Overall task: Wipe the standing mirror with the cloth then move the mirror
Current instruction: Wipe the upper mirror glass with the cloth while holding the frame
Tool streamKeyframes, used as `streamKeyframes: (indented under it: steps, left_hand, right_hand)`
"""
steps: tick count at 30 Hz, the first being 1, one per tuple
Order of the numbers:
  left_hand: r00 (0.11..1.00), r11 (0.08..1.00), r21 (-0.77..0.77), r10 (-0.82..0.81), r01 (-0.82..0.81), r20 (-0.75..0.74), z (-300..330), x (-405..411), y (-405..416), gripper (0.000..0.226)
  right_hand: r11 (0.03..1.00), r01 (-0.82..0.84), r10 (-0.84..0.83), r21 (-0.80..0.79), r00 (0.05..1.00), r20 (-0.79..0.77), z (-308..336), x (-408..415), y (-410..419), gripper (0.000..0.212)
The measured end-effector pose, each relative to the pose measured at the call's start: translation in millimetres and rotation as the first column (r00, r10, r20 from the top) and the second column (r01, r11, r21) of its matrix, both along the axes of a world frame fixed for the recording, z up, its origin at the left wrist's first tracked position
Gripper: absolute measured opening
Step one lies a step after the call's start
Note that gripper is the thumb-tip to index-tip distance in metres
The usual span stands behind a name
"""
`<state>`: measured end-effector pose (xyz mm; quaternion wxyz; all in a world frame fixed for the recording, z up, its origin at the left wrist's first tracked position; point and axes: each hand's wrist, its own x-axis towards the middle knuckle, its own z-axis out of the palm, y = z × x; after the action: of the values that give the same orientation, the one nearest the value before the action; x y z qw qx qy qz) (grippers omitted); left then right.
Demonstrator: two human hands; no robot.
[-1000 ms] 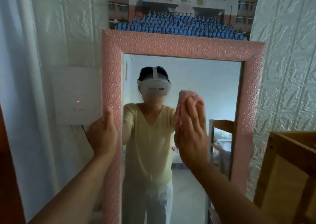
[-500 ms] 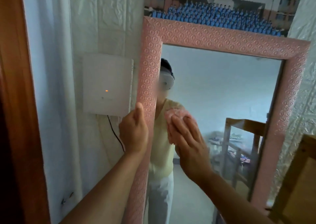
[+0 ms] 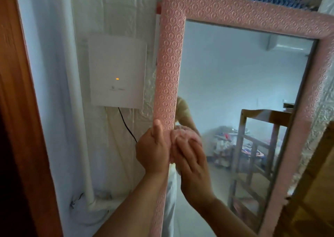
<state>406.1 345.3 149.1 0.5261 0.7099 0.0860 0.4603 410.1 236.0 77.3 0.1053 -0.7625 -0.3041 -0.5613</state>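
One mirror (image 3: 244,92), one cloth (image 3: 182,135), two hands, left (image 3: 153,151) and right (image 3: 191,166), one white wall box (image 3: 117,70).

No legible text. The flat white rectangular plastic wall box (image 3: 117,70), at 9 o'clock from the pink embossed-frame standing mirror (image 3: 168,70), bears a faint grey marking below its orange light, too small to read.

The mirror (image 3: 244,92) has smooth, reflective glass in a matt pink frame embossed with circles. The cloth (image 3: 182,135) looks soft and nubbly. The wall box (image 3: 116,72) is smooth white plastic.
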Motion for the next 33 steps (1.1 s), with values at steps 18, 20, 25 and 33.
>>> streamKeyframes:
  steps: [18, 20, 25, 33]
  left_hand:
    - [0.986, 0.982, -0.135, 0.113, -0.129, -0.122, -15.3, -4.1, -10.8, 0.099]
    - [0.989, 0.984, -0.142, 0.091, -0.107, -0.114, -14.5, -3.7, -12.0, 0.098]
    - [0.993, 0.987, -0.138, 0.066, -0.079, -0.097, -9.7, -10.4, -17.7, 0.066]
    - [0.988, 0.985, -0.127, 0.106, -0.120, -0.112, -7.2, -11.9, -20.0, 0.064]
  right_hand:
    - [0.916, 0.197, -0.206, 0.350, 0.979, -0.012, 68.2, 32.8, -65.1, 0.045]
    - [0.832, 0.232, -0.250, 0.503, 0.968, -0.033, 69.4, 35.6, -102.9, 0.048]
    - [0.865, 0.201, -0.193, 0.460, 0.979, -0.065, 65.1, 5.3, -67.5, 0.051]
    - [0.945, 0.185, -0.171, 0.271, 0.982, -0.075, 15.1, 2.1, -101.8, 0.071]
